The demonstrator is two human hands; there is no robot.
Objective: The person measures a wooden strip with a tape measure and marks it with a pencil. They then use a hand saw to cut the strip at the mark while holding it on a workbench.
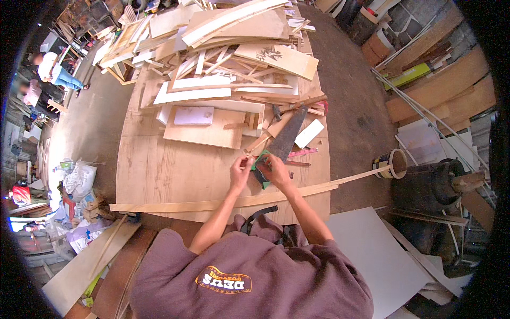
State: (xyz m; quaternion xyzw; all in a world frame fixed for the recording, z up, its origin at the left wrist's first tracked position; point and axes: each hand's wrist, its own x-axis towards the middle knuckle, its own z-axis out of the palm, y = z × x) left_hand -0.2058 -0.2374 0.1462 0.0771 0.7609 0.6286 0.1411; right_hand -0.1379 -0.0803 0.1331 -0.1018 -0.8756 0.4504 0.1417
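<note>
Saw (289, 130) takes centre stage on the bench (151, 173)

And here it is, front and centre: the saw lies toward the near side of the bench, its broad dark blade slanting away up and to the right. The right hand (275, 171) is right on top of the action, over the green handle (264, 185), fingers curled; whether that grip is clamped on the handle, I cannot tell from up here. Just beside it, the left hand (240, 170) has its fingertips drawn together in a tight little grip, and what may be pinched there is too small to make out.

Look around the blade! A dark-headed hammer (276, 112) sits off its left side near the tip, a small white board (309, 133) to its right, and a pink strip (303, 152) lower down on that same side. Closer in, a long wooden strip (228, 203) runs across the near edge, passing below the hands and reaching out toward a bucket (397, 164) on the right. And at the far end, what a heap: wood offcuts (228, 72) piled every which way!
</note>
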